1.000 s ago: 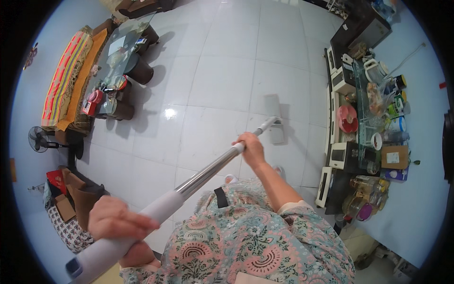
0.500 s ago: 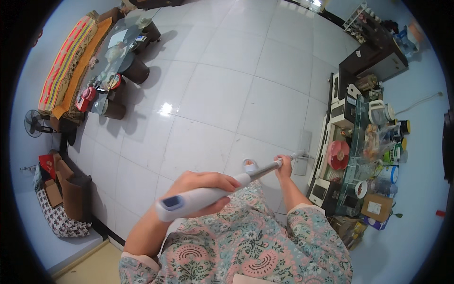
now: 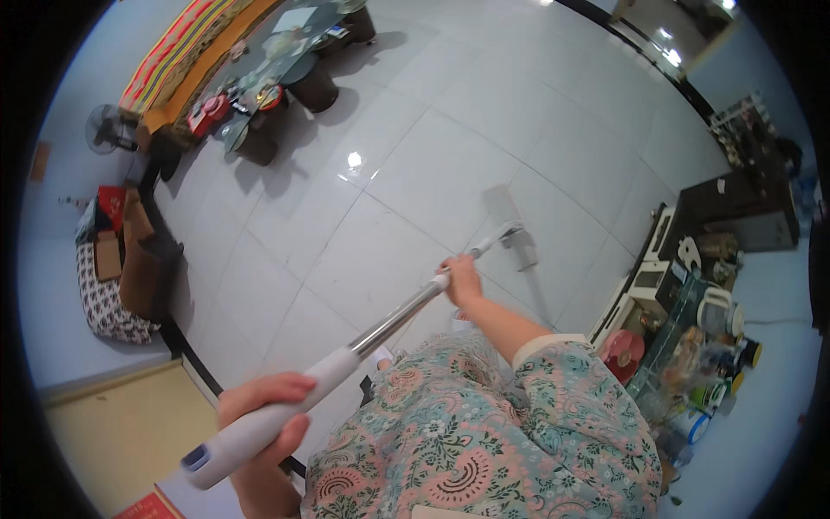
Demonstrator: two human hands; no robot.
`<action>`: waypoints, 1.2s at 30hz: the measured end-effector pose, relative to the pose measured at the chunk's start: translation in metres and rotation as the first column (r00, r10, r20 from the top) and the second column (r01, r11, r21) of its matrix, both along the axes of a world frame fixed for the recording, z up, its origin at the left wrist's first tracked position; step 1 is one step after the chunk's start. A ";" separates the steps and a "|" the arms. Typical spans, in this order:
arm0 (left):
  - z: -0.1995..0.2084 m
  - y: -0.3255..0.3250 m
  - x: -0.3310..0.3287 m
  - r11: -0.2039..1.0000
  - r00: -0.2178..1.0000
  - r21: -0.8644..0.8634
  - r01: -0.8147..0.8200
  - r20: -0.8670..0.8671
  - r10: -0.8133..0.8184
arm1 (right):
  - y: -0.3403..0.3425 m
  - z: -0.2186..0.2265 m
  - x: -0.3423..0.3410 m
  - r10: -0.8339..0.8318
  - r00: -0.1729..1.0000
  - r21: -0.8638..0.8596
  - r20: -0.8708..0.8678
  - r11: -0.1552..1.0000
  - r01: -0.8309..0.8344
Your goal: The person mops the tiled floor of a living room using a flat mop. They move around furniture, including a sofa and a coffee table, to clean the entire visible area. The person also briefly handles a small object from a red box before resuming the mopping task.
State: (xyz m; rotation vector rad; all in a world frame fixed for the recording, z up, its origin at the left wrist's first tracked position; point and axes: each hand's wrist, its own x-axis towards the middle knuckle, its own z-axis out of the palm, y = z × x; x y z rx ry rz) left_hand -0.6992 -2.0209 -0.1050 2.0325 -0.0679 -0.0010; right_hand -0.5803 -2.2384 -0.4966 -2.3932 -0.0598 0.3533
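A flat floor mop with a white grip, a shiny metal pole (image 3: 393, 320) and a pale flat head (image 3: 510, 227) reaches slantwise across the view. The thick white grip near its upper end is wrapped by my left hand (image 3: 264, 415), low on the left. Farther down the pole, my right hand (image 3: 460, 278) closes round it just above the lower white section. The head lies on the glossy white tiled floor (image 3: 380, 233), ahead and right of centre; its edges look smeared. Below my arms shows a floral garment (image 3: 467, 432).
At the far left a glass-topped table (image 3: 285, 65) with dark round stools stands before a striped sofa (image 3: 177, 65). A standing fan (image 3: 112, 130) and cardboard box (image 3: 138, 225) are on the left. Along the right wall runs a cabinet (image 3: 653, 285) with jars and a pitcher (image 3: 716, 311).
The mop head has swung out from beside the cabinet to the open floor ahead. My left hand has drawn back and down left, and the view has turned right.
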 end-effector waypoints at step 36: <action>-0.034 -0.062 0.029 0.954 0.932 -0.193 0.229 -0.238 -0.272 | -0.141 0.003 0.016 0.214 0.977 -0.091 0.007 0.973 -0.213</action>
